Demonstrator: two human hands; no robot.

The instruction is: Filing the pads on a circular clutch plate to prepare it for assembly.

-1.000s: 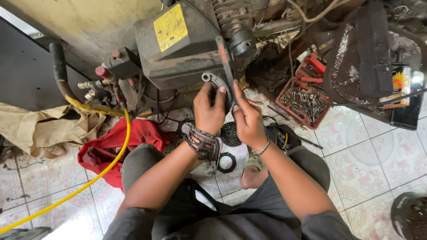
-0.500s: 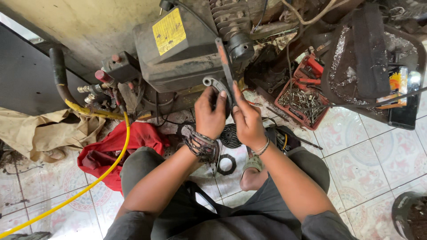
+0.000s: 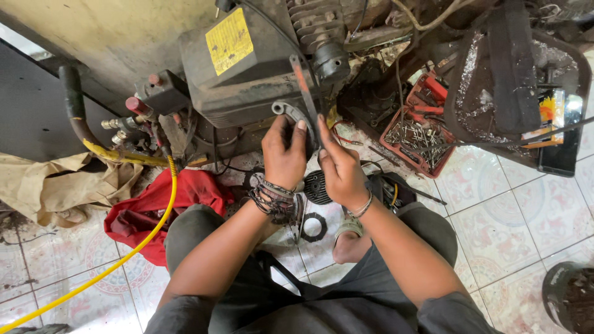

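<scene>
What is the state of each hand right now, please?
Left hand: closed, grip on the curved grey metal bracket.
Right hand: closed on the long flat metal file.

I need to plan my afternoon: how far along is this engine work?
Done: a black toothed round part and a black ring gasket lie off on the tiled floor. In hand: left hand grips a curved grey metal piece; right hand holds a flat metal bar. Left: nothing looks refitted.
</scene>
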